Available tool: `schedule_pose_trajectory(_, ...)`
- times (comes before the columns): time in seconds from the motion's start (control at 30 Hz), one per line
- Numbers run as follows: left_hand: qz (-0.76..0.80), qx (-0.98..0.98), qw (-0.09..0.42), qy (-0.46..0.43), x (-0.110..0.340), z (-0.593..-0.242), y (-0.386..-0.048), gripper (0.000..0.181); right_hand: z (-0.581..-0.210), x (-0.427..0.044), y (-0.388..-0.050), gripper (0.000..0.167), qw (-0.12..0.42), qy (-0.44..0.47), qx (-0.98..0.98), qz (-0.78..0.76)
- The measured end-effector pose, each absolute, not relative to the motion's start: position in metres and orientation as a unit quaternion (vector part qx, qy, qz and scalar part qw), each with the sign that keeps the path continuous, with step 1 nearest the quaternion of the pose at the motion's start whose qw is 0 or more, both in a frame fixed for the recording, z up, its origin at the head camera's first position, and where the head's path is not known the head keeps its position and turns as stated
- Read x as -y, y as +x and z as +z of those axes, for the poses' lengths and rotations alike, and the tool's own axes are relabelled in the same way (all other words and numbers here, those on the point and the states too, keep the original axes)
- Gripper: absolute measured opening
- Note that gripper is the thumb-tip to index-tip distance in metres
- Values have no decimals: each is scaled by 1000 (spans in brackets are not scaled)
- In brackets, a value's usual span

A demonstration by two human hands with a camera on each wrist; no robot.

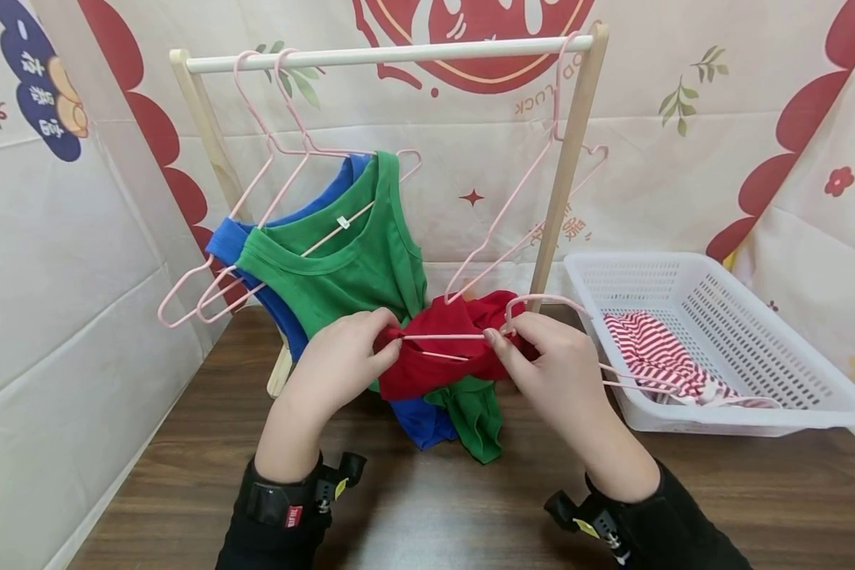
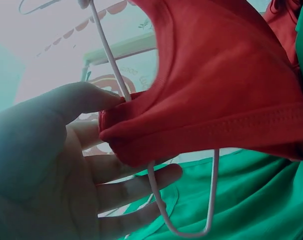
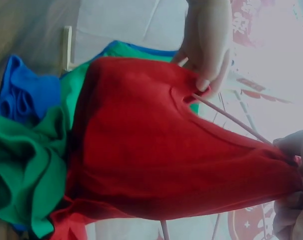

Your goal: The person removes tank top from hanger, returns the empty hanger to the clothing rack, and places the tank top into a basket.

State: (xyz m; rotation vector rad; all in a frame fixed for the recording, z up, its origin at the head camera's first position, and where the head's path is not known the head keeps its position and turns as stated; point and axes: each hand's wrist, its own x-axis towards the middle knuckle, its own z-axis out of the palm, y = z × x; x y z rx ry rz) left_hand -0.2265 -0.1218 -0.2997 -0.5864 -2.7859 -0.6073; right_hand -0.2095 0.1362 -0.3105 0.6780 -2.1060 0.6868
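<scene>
Both hands hold a red garment (image 1: 463,317) in front of the rack, with a pink hanger (image 1: 442,337) running through it. The left hand (image 1: 345,360) pinches one strap of the red cloth (image 2: 226,75); in the left wrist view the hanger's looped end (image 2: 191,234) sticks out below the cloth. The right hand (image 1: 552,368) pinches the hanger and cloth near the other strap, beside the hanger's hook (image 1: 549,298). In the right wrist view the red cloth (image 3: 136,135) spreads between the two hands, its neckline along the hanger bar (image 3: 231,118).
A rack with a white rail (image 1: 399,54) holds a green top (image 1: 342,253) and a blue top (image 1: 274,309) on pink hangers at left, and a bare pink hanger (image 1: 502,214) at right. The white basket (image 1: 791,340) contains a red-striped garment (image 1: 659,352).
</scene>
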Motion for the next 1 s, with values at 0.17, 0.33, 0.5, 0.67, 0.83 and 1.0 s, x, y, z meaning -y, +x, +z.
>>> schedule_pose_trajectory(0.17,-225,946,116,-204,128,-300,-231,21,-307,-145,-214,15,399,249,836,284)
schedule_pose_trajectory(0.33,-232,941,129,-208,131,-302,-238,18,-305,-151,-217,16,380,227,844,302)
schedule_pose_trajectory(0.5,-239,939,146,-202,135,-303,-240,13,-305,-154,-216,15,362,212,851,317)
schedule_pose_trajectory(0.67,-251,938,145,-190,140,-305,-242,12,-304,-156,-216,15,351,200,854,329)
schedule_pose_trajectory(0.83,-257,937,155,-178,147,-307,-244,13,-303,-158,-217,17,363,198,846,336)
schedule_pose_trajectory(1.0,-273,932,165,-169,152,-307,-244,13,-301,-159,-216,17,368,187,840,351)
